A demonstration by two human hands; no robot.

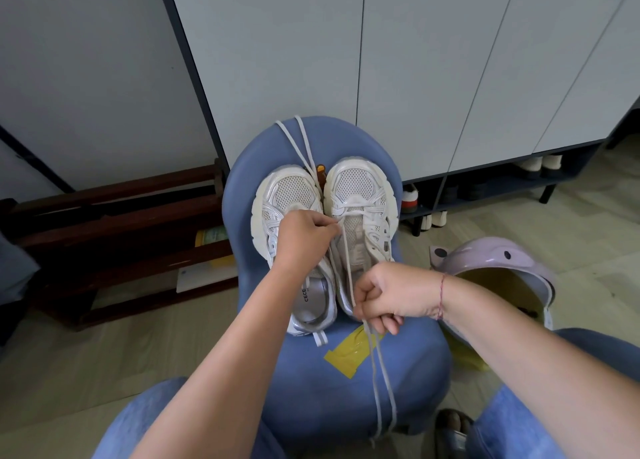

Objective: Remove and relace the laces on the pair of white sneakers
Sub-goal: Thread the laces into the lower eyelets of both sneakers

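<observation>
Right hand (384, 296) fisted round lace (346, 258), left hand (304, 240) pinching it at right sneaker (360, 195), left sneaker (291, 192) alongside, mid blue chair (398, 354)

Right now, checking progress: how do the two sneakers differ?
The right sneaker has a lace through its front eyelets; the left sneaker shows none. The left sneaker's insole is visible; the right sneaker's is hidden by the right hand, which grips the lace. Both are white, side by side on the chair.
</observation>
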